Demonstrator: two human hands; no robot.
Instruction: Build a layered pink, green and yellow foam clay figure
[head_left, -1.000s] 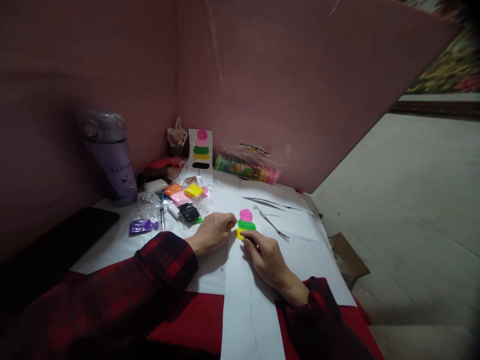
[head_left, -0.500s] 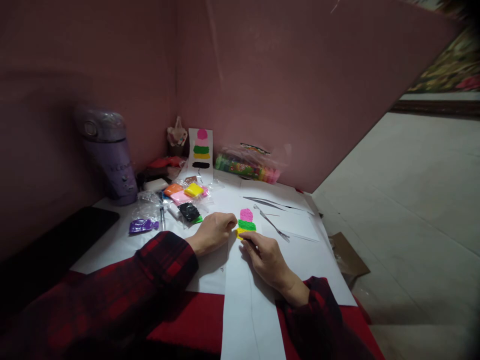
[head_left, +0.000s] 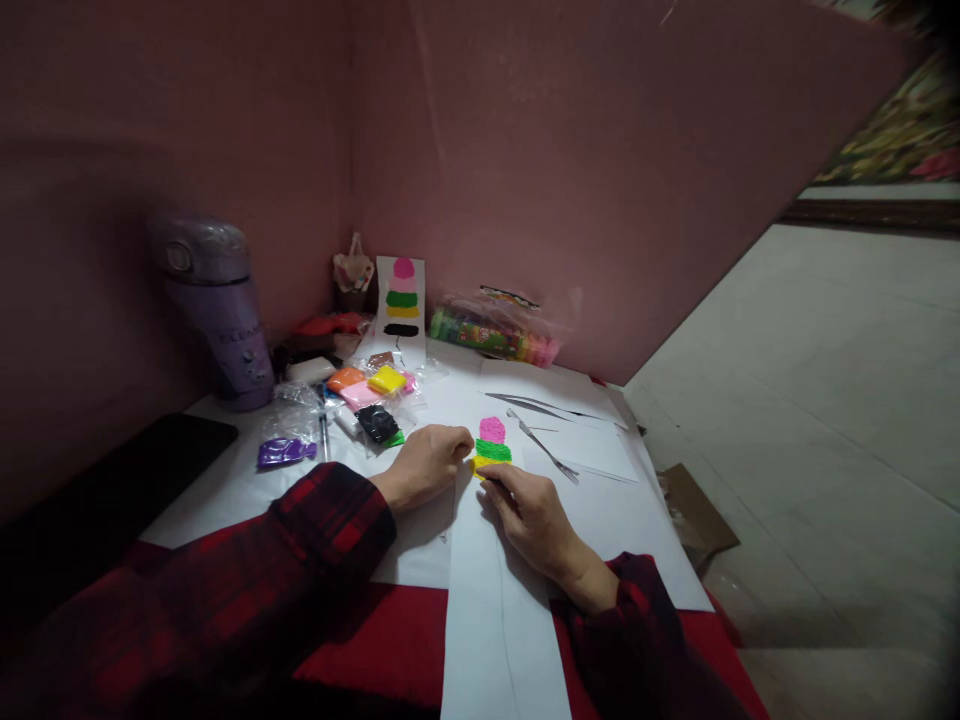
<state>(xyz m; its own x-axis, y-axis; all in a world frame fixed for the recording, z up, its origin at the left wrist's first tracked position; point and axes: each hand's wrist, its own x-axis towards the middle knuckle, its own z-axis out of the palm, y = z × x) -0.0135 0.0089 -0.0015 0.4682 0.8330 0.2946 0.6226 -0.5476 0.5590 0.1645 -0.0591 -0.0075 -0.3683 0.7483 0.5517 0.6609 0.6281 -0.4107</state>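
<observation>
A long white paper strip (head_left: 499, 600) bears stacked patches of what looks like modelling clay: a pink patch (head_left: 493, 430), a green patch (head_left: 493, 450) and a yellow patch (head_left: 491, 464). My right hand (head_left: 534, 515) is pinched at the lower edge of the yellow patch; whatever lies between thumb and forefinger is hidden. Left of the patches, my left hand (head_left: 433, 462) rests by the strip's edge with its fingers curled in, and their tips do not show clearly. A slim metal tool (head_left: 544, 447) lies to the right of the patches.
Several clay packets, among them a yellow packet (head_left: 388, 380), a black packet (head_left: 377, 424) and a purple packet (head_left: 285, 452), lie at left. A colour-striped card (head_left: 403, 300) leans at the back beside a plastic-wrapped pack (head_left: 491, 330). A purple bottle (head_left: 225, 330) stands near a dark flat object (head_left: 165, 450).
</observation>
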